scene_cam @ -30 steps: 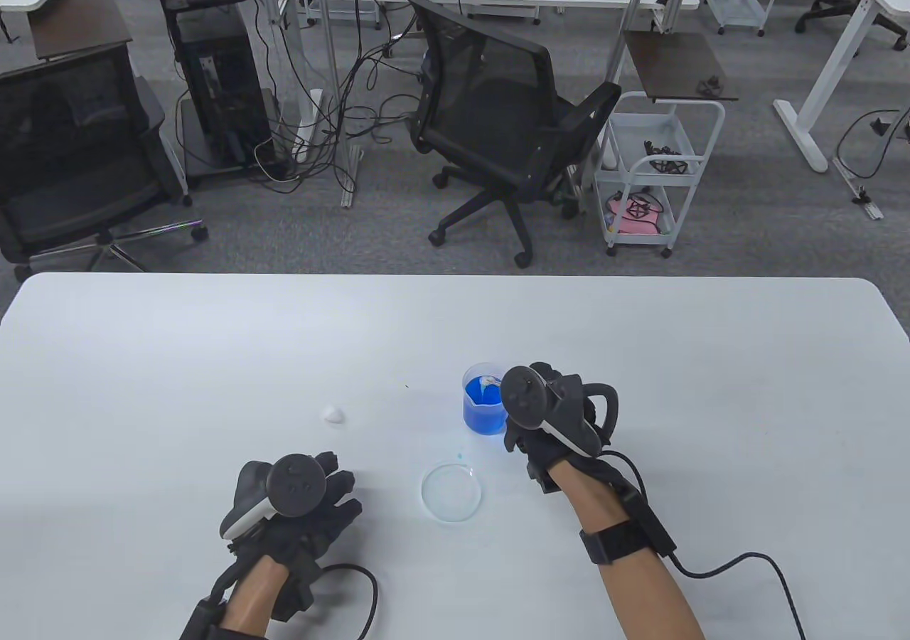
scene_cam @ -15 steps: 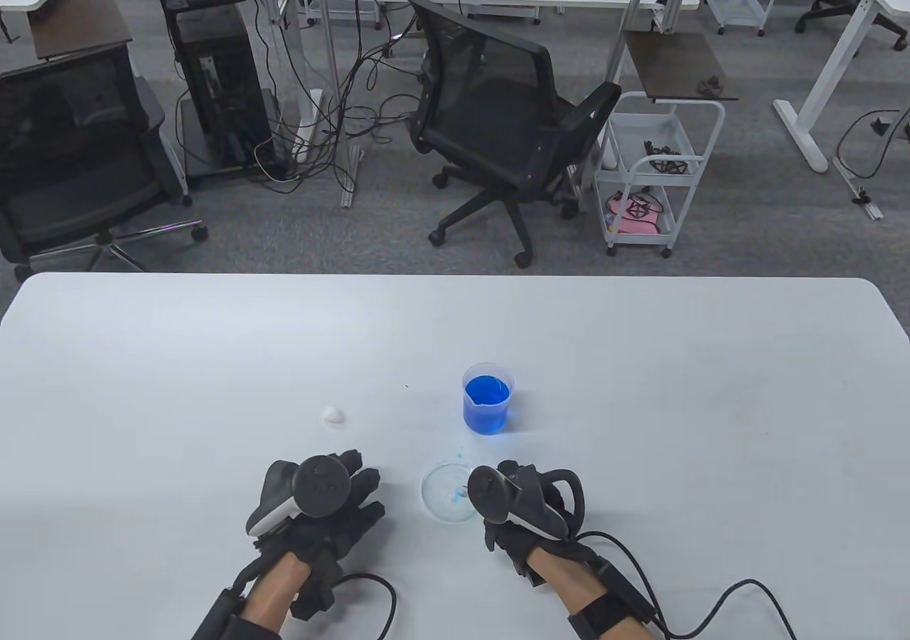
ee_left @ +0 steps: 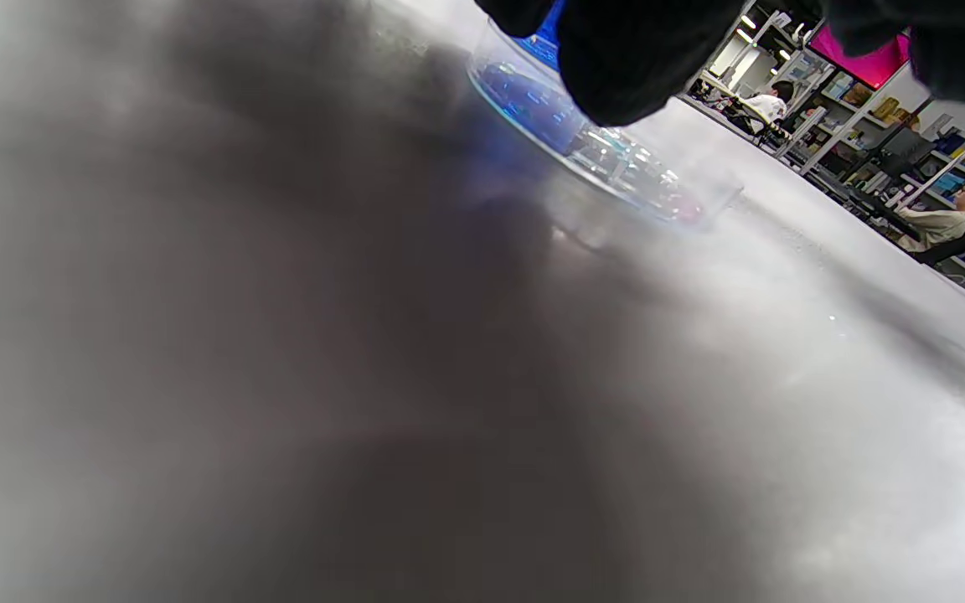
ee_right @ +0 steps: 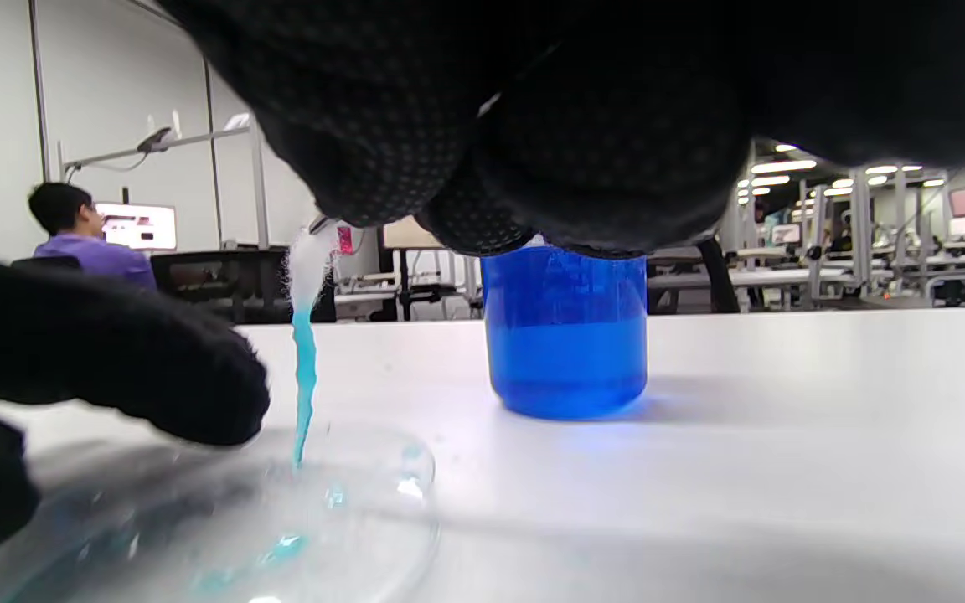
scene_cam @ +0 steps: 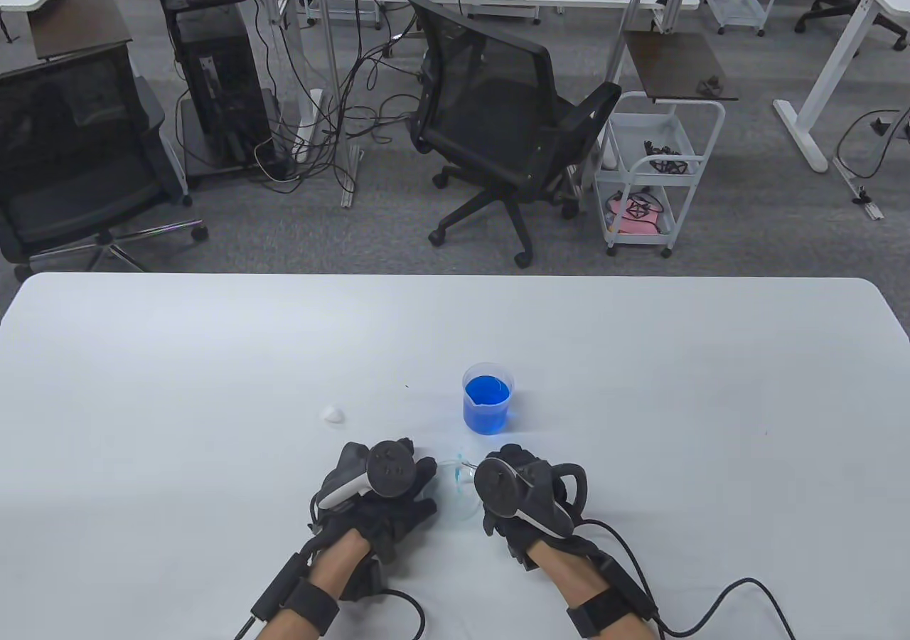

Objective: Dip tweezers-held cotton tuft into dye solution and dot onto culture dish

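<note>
1. The right hand is hovering over the right edge of the shallow clear glass culture dish, which is lying on the white bench at 6 o'clock from the clear plastic beaker of blue dye.
2. Its grip is closing on thin metal tweezers, of which only the tip is showing.
3. The white cotton tuft is hanging from that tip, its lower part turning blue and its point touching the dish floor, where blue droplets are lying.
4. The left hand is resting at the dish's 9 o'clock side, fingertips touching the rim; whether its grip is clamping it I cannot tell.
5. A small white cotton ball is lying at 9 o'clock from the beaker, well apart.
</note>
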